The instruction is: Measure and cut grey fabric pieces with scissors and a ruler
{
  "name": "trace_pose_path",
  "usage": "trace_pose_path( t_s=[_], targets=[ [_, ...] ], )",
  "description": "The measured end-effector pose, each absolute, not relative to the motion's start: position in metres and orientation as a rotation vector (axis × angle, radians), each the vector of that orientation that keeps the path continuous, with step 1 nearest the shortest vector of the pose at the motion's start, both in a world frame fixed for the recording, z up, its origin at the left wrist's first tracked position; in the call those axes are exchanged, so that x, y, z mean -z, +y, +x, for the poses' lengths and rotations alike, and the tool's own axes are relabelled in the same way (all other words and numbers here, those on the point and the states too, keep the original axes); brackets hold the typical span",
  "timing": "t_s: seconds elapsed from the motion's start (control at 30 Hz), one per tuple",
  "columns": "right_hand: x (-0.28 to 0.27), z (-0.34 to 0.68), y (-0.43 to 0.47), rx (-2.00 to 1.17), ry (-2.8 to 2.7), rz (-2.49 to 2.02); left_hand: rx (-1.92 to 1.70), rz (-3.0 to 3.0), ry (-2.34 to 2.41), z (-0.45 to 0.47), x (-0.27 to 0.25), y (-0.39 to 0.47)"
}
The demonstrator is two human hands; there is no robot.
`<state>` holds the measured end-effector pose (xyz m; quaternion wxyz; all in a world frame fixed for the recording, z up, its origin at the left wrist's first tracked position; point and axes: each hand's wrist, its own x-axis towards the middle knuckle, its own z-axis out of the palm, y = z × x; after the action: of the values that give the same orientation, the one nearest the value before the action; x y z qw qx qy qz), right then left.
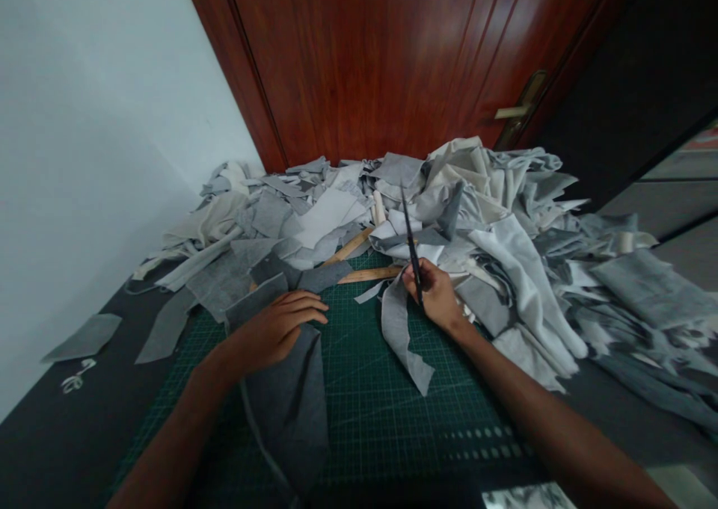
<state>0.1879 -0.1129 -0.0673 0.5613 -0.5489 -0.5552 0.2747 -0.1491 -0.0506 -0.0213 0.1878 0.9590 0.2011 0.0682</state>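
Over the green cutting mat (359,389), the left hand (286,322) lies palm-down, fingers outstretched, on dark grey cloth (295,419); the right hand (437,296) grips a slim black pointed tool (410,236), beside a curling grey strip (399,328). The mat's markings are too small to read.

Left hand (280,326) on dark grey cloth (292,408), black pointed tool (413,249) in right fingers (431,271)

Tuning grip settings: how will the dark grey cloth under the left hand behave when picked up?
Likely floppy: the dark grey cloth is creased near the left hand. Probably light: its edges look thin. Unlikely to roll: it lies mostly flat on the green mat.
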Motion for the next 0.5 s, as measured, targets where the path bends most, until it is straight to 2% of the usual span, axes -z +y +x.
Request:
trace_pose_path(
  t_s=[0.23, 0.5],
  targets=[
    [0.069, 0.178, -0.119, -0.271, -1.605, -1.663, -0.249, 2.745, 0.700, -0.159, 0.027, -0.039],
    [0.062, 0.181, -0.118, 0.194, -1.718, -1.777, -0.226, 2.785, 0.662, -0.141, 0.020, -0.055]
  ],
)
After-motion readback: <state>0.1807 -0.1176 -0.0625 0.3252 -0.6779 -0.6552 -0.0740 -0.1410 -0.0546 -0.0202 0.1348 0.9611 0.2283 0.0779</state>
